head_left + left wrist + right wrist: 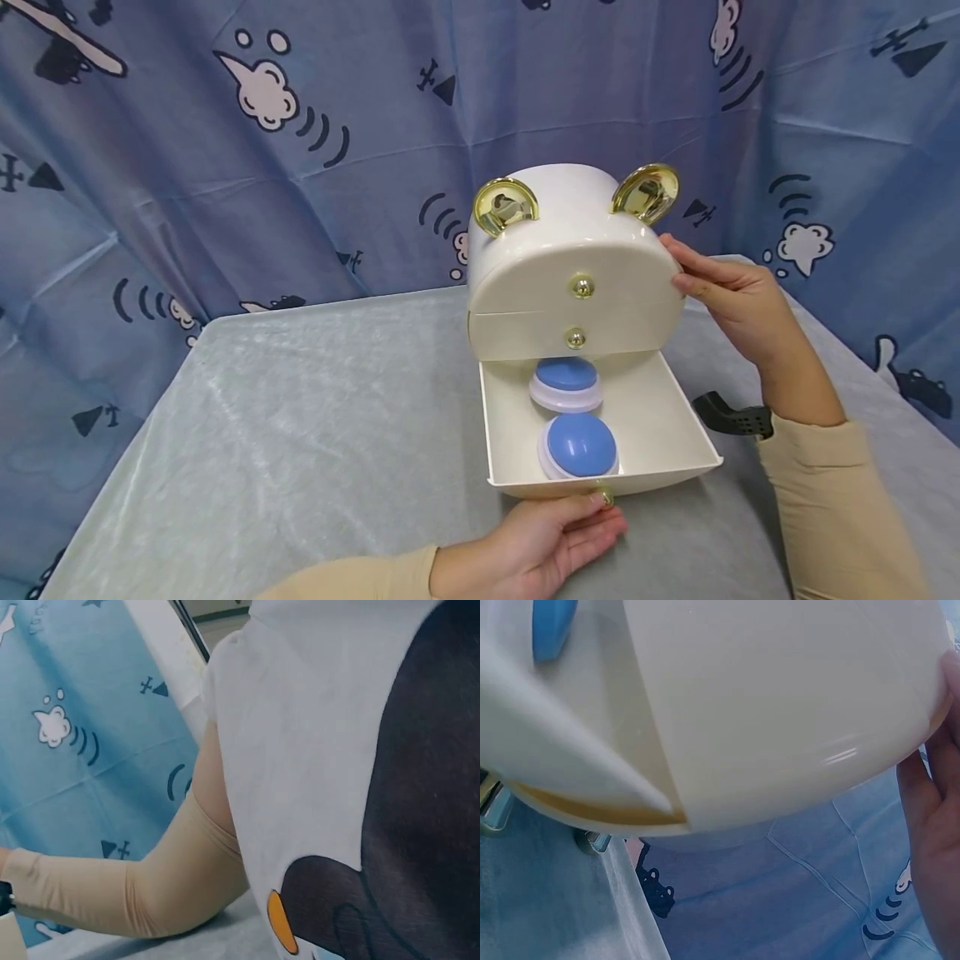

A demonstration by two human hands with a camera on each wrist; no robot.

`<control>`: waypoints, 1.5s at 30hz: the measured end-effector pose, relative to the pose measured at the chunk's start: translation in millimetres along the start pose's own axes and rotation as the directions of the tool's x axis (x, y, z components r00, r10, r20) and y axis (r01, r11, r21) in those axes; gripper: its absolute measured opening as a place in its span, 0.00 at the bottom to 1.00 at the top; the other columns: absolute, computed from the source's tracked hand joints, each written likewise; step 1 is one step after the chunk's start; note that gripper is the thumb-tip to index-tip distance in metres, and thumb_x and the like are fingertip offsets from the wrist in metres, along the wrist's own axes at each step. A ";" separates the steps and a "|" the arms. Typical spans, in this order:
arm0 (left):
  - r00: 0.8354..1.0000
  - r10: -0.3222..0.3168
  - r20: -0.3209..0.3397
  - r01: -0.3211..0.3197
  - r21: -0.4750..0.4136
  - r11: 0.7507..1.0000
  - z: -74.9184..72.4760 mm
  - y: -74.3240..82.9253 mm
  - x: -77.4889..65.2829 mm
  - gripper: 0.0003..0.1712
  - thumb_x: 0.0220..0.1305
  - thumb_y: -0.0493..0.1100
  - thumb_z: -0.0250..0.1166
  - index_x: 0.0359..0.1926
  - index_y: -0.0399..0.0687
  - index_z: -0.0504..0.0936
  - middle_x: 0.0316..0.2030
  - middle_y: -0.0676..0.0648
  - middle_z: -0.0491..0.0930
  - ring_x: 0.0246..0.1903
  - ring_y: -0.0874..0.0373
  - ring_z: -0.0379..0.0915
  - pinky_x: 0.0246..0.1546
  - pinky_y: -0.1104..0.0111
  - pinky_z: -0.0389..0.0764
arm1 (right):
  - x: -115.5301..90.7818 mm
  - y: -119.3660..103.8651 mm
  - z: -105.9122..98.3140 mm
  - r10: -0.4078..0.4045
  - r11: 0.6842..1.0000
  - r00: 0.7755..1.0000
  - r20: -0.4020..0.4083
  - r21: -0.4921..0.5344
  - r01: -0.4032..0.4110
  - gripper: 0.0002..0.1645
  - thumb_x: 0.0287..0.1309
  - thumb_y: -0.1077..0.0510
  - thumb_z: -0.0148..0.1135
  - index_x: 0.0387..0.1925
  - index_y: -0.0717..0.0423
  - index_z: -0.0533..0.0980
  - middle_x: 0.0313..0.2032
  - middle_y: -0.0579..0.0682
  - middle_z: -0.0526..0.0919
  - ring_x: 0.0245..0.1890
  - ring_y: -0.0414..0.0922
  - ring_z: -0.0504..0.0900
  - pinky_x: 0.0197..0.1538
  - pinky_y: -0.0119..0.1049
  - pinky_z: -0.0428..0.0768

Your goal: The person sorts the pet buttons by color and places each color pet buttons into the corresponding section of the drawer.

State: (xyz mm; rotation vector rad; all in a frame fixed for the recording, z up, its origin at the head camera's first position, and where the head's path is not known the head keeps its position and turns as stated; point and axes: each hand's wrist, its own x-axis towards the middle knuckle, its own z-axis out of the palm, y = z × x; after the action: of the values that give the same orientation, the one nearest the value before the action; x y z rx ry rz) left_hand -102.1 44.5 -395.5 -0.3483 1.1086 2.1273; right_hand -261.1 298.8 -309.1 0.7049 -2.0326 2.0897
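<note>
A white rounded storage box (525, 292) with gold ears stands on the table in the head view. Its bottom drawer (645, 417) is pulled out toward me, holding two blue-topped, white-rimmed round objects (581, 446), one behind the other. My left hand (525, 546) is at the drawer's front, thumb and fingers pinching the gold knob (606, 497). Against the box's right side rest the fairly straight fingers of my right hand (738, 304). The right wrist view shows that hand (937, 817) at the white box's edge. The left hand is outside the left wrist view.
A grey cloth (337, 433) covers the table. Behind it hangs a blue printed curtain (360, 125). Two upper drawer fronts with gold knobs (582, 287) are closed. A black strap (731, 417) is at my right wrist.
</note>
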 end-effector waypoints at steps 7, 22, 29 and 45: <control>1.000 0.010 -0.003 -0.010 -0.007 1.000 3.9 9.3 1.5 0.11 0.71 0.39 0.60 0.49 0.37 0.80 0.43 0.44 0.85 0.46 0.58 0.83 0.57 0.69 0.81 | -1.2 0.6 -2.0 0.004 1.000 1.000 -0.012 -0.005 -0.005 0.24 0.66 0.70 0.57 0.63 0.59 0.73 0.59 0.35 0.81 0.60 0.27 0.77 0.56 0.16 0.76; 0.995 0.084 -0.060 -0.085 -0.003 0.996 10.5 19.3 23.4 0.10 0.70 0.37 0.60 0.47 0.34 0.80 0.46 0.39 0.85 0.46 0.57 0.84 0.57 0.67 0.81 | -9.0 3.1 -12.5 -0.001 1.000 1.000 0.031 -0.010 0.001 0.26 0.65 0.73 0.54 0.64 0.61 0.71 0.61 0.37 0.79 0.62 0.28 0.76 0.57 0.16 0.74; 0.990 0.109 -0.085 -0.111 -0.014 0.994 9.5 30.4 32.9 0.10 0.70 0.36 0.59 0.47 0.32 0.80 0.45 0.39 0.86 0.43 0.58 0.84 0.55 0.69 0.82 | -5.8 2.8 -11.2 -0.044 0.999 0.998 0.055 0.016 0.043 0.26 0.65 0.75 0.53 0.63 0.63 0.71 0.61 0.39 0.80 0.62 0.30 0.76 0.59 0.17 0.74; 0.979 0.160 -0.127 -0.165 -0.030 0.986 7.5 43.2 42.3 0.07 0.69 0.34 0.59 0.44 0.33 0.79 0.35 0.44 0.84 0.44 0.55 0.84 0.59 0.64 0.80 | 1.0 0.4 -4.0 -0.011 1.000 0.999 0.053 0.005 0.011 0.25 0.66 0.73 0.55 0.63 0.61 0.72 0.60 0.37 0.80 0.62 0.28 0.76 0.57 0.16 0.75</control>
State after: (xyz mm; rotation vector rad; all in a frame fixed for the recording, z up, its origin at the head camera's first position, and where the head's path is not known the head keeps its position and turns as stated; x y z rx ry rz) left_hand -161.8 53.4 -386.8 -0.4269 1.2014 2.3005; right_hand -263.1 302.4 -308.9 0.7784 -2.0460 2.0924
